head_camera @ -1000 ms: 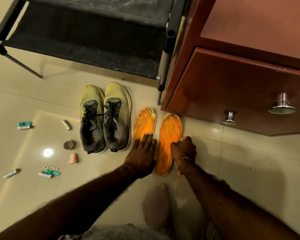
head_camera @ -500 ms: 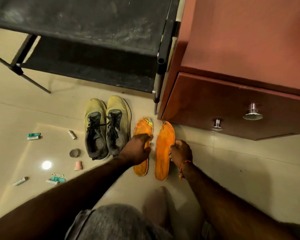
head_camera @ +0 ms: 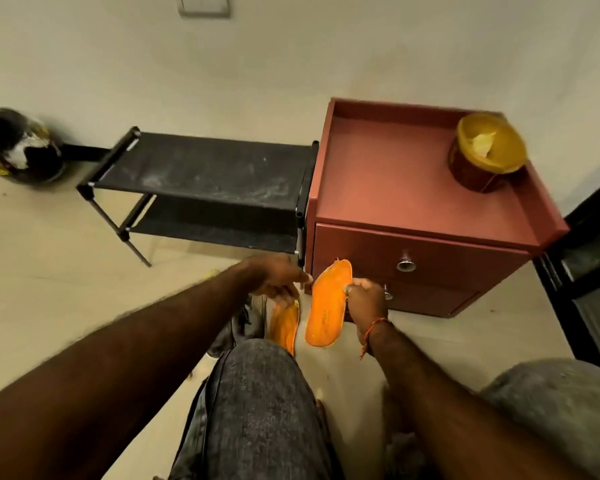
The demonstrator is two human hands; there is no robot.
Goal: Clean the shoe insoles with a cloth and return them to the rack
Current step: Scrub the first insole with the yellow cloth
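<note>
Beige tiled floor (head_camera: 66, 289), black rack (head_camera: 201, 174) by wall; each hand's fingers (head_camera: 352, 289) grip an orange insole (head_camera: 328, 306).

Beige tiled floor (head_camera: 49, 292), pale wall (head_camera: 291, 64); reddish-brown drawer cabinet (head_camera: 413, 188) against wall.

The left insole (head_camera: 284, 326) is half hidden: its upper end lies under the left hand (head_camera: 278, 279) and its lower end behind the grey-trousered knee (head_camera: 257, 393) at bottom centre. The shoes (head_camera: 245, 323) left of it show only as a dark sliver past that knee. The dark round object (head_camera: 21, 147) at the left edge is blurred and cut off. The wall plate (head_camera: 203, 5) is cropped by the top edge.
</note>
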